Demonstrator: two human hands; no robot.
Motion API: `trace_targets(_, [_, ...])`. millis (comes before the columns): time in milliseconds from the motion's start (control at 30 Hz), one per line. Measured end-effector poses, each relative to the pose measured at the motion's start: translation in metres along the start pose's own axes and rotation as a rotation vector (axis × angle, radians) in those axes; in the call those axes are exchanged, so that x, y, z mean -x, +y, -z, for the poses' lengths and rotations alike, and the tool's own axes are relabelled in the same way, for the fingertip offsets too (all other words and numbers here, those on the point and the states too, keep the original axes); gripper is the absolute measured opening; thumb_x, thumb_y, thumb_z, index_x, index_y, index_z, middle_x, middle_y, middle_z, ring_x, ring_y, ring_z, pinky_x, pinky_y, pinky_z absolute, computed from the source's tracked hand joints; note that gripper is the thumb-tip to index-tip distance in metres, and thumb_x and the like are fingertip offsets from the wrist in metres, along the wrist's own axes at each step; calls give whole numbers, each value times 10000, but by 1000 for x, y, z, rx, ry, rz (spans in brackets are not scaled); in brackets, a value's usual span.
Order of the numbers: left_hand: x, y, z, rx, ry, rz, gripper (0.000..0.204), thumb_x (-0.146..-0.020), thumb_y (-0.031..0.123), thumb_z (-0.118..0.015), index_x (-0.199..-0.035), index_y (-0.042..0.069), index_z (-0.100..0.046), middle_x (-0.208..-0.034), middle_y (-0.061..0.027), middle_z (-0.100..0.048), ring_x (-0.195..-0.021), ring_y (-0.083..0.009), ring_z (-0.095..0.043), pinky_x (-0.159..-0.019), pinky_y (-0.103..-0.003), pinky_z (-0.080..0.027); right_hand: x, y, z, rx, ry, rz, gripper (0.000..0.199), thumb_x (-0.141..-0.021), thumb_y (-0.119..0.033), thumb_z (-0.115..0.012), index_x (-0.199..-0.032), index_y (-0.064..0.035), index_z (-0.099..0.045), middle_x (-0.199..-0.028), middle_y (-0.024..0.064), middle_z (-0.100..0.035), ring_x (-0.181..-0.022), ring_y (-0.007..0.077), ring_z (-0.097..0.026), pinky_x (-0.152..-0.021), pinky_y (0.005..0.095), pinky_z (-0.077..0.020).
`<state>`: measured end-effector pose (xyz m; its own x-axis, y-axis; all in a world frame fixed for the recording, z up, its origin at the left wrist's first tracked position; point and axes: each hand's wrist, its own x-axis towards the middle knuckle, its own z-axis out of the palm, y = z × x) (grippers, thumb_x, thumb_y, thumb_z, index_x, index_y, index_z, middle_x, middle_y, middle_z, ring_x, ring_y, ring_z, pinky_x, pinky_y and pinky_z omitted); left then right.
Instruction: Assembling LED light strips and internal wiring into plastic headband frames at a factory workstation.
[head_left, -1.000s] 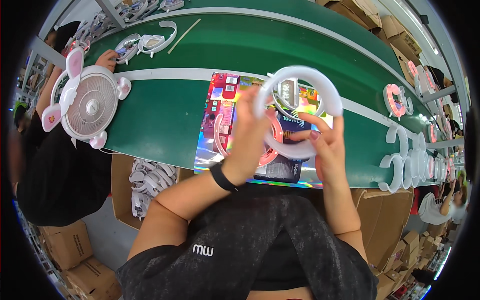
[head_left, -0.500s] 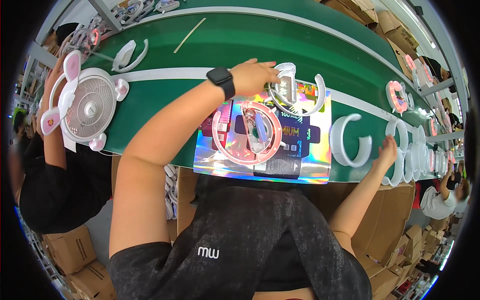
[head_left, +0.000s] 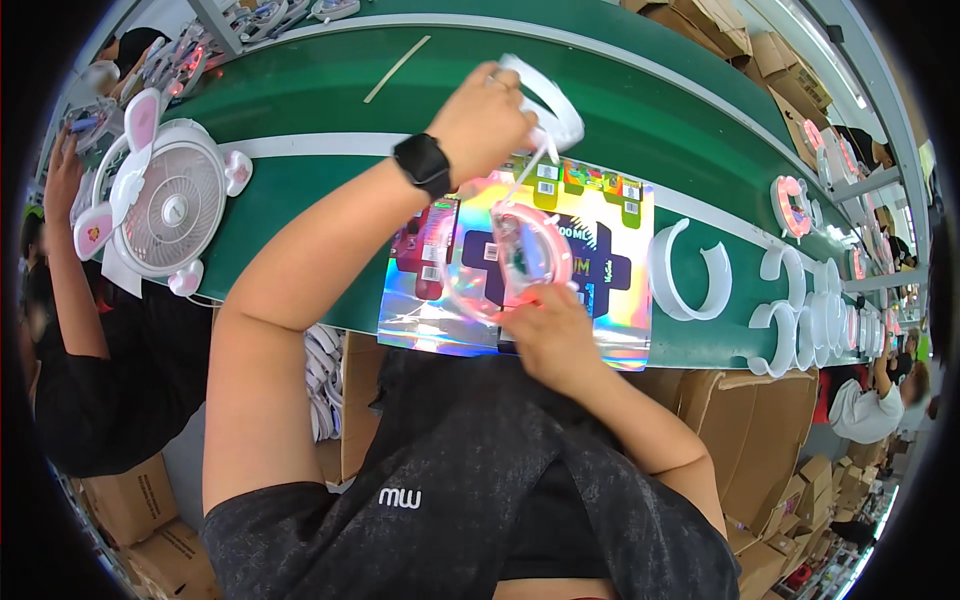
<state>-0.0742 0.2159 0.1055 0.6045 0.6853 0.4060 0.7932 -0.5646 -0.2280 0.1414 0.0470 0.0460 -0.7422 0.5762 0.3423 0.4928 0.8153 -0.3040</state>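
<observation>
My left hand (head_left: 484, 125), watch on its wrist, is closed on a white curved plastic part (head_left: 556, 112) raised over the far side of the shiny sheet. A thin pale strand runs from this part down towards a pink light ring (head_left: 562, 248). That ring, glowing and blurred, has inner parts showing in its middle; its lower edge is gripped by my right hand (head_left: 550, 335), fingers bent round it. Under both hands lies the iridescent printed sheet (head_left: 625, 335). Just right of the sheet stands a white C-shaped band (head_left: 680, 290).
At left stands a white fan with pink rabbit ears (head_left: 172, 208), by a co-worker's arm (head_left: 65, 250). More white C-shaped bands (head_left: 800, 320) line the right side. A pink ring assembly (head_left: 792, 207) and a thin strip (head_left: 397, 68) lie on the green conveyor (head_left: 330, 90).
The left hand has lifted the white curved part up and away from the sheet. My right hand has come from the bands at right to the pink ring, which is now tilted.
</observation>
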Motion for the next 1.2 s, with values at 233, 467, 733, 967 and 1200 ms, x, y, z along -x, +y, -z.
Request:
trace_targets(233, [79,-36,67,-99,139,96,246,-739,242,-776,-923,88,-720,-951,-107,-629,-1133,-319,-550,-1031,-459,-421,16,56,64,134,47,-232,167,-671,-12,-721,-823,-69,-683,-850,62,-677,-1015,311,-598,-923,441,-459])
trace_targets(467, [138,2,72,6,138,178,286,-704,207,-804,-947,84,-713,-917,-99,-610,-1116,-335,-558,-987,-476,-445,30,60,51,81,49,-248,159,-686,-5,-710,-824,-71,-667,-896,56,-676,-1012,287,-603,-943,433,-459])
trace_targets(733, [164,6,53,-15,161,335,276,-737,220,-797,-966,88,-717,-924,-101,-626,-1175,-335,-557,-982,-481,-444,35,39,43,103,91,-93,205,-676,-31,-730,-874,-59,-681,-916,60,-667,-982,298,-609,-887,458,-470])
trace_targets(967, [38,16,1,210,345,-45,249,-710,277,-785,-904,133,-727,-995,-87,-614,-1200,-322,-539,-1034,-474,-415,-22,-42,-20,-221,22,261,267,-815,-101,-648,-1080,-87,-680,-1072,83,-670,-1069,263,-618,-896,406,-506])
trace_targets(1200, [48,34,-38,210,48,-35,390,-795,186,-729,-1183,214,-701,-1387,-118,-531,-1349,-323,-441,-1116,-505,-345,-42,21,35,-47,288,-127,399,-702,-105,-793,-1065,-44,-639,-1120,144,-652,-1015,351,-625,-866,433,-516])
